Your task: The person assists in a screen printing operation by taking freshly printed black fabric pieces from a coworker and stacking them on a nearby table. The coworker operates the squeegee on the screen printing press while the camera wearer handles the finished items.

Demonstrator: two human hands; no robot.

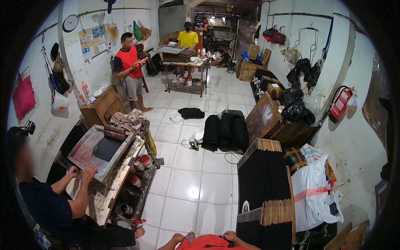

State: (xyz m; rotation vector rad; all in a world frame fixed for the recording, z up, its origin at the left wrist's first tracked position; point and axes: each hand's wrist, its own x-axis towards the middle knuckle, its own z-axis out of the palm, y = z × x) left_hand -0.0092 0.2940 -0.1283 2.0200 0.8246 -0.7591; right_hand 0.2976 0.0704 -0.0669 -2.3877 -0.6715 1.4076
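My left hand (178,239) and my right hand (230,237) show at the bottom edge, low on either side of my red shirt (203,242). Both look curled at the shirt, and whatever is in them is too small or hidden to name. A small dark object shows by my right fingers. To my right lie black printed panels with cardboard edges (260,183). On my left a co-worker in dark clothes (39,200) has both hands at a screen-printing frame (78,152) on a worn wooden bench (107,199), with paint cans (135,179) beneath.
Two co-workers (129,66) (187,39) stand near a back table (183,63); another person (223,58) sits beyond. Black bundles (225,131) and a cord lie on the tiled floor (179,187). Boards (266,116), white sacks (312,191) and a fire extinguisher (341,104) line the right wall.
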